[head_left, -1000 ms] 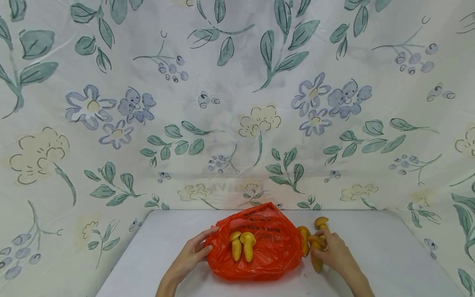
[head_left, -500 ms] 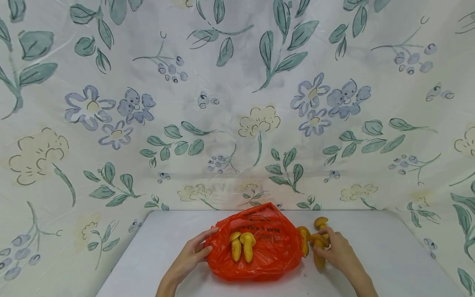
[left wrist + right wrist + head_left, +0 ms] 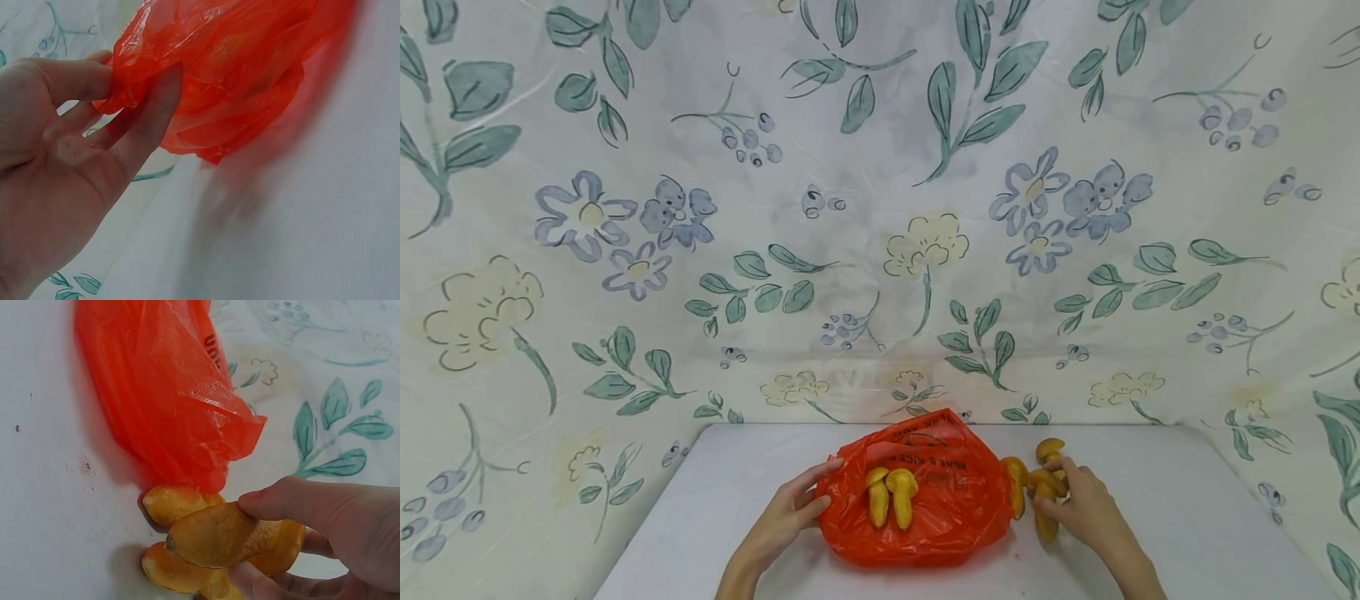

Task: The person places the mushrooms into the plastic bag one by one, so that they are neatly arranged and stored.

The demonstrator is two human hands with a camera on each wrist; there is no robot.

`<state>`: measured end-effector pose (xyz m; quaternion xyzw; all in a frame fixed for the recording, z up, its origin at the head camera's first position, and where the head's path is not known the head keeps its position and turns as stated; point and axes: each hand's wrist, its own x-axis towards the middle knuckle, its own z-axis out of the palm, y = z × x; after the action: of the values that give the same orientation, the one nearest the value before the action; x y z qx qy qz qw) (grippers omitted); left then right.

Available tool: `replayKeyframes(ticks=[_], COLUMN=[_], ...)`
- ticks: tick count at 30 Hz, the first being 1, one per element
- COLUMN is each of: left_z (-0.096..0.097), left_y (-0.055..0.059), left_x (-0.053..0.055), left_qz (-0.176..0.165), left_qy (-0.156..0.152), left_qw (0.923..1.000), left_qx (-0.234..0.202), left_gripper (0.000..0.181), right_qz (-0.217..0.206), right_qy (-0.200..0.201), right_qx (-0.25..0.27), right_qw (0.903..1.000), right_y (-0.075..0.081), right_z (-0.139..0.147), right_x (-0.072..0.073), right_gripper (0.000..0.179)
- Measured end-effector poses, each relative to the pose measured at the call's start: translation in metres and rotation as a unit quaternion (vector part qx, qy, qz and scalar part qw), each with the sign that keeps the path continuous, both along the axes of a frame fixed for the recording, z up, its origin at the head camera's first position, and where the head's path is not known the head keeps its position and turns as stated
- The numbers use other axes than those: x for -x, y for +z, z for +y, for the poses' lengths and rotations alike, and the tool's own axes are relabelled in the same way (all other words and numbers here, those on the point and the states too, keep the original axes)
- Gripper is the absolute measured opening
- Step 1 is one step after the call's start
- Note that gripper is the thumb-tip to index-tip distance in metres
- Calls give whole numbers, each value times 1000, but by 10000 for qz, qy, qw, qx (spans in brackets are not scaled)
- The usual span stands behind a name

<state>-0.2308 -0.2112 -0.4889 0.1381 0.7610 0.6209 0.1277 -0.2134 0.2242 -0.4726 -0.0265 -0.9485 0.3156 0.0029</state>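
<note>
A red plastic bag (image 3: 955, 517) lies spread on the table. My left hand (image 3: 790, 508) pinches its left edge between thumb and fingers, also plain in the left wrist view. Side by side against the red plastic lie two yellow mushrooms (image 3: 902, 500). My right hand (image 3: 1086, 508), to the right of the bag, grips another mushroom (image 3: 212, 537) by thumb and fingers, its stem pointing toward the near side. Close below the held one in the right wrist view are two more, a mushroom (image 3: 172, 503) at the bag's edge and a mushroom (image 3: 175, 569) partly hidden by the fingers.
The white table (image 3: 1187, 517) backs onto a floral cloth (image 3: 880, 292) hanging behind and at both sides. Dark specks (image 3: 85, 465) mark the tabletop in front of the bag. Black lettering shows on the bag's upper part.
My right hand has shifted slightly right and away from me with its mushroom. My left hand and the bag hold their place.
</note>
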Motion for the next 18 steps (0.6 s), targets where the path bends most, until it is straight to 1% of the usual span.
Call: replayKeyframes(ticks=[4, 10, 18], left_z=[1, 2, 1], left_y=[0, 1, 0], left_x=[0, 0, 0], left_qz=[-13, -52, -57], left_qy=[9, 48, 17], left_qw=[10000, 10000, 10000], left_qx=[0, 30, -1], left_gripper=[55, 55, 56], right_qz=[-15, 77, 107], right_qy=[-4, 14, 42], right_qx=[7, -73, -24], right_qw=[10000, 9999, 9999], right_y=[0, 3, 6], right_z=[0, -2, -4], right_x=[1, -1, -1], right_gripper=[51, 50, 49])
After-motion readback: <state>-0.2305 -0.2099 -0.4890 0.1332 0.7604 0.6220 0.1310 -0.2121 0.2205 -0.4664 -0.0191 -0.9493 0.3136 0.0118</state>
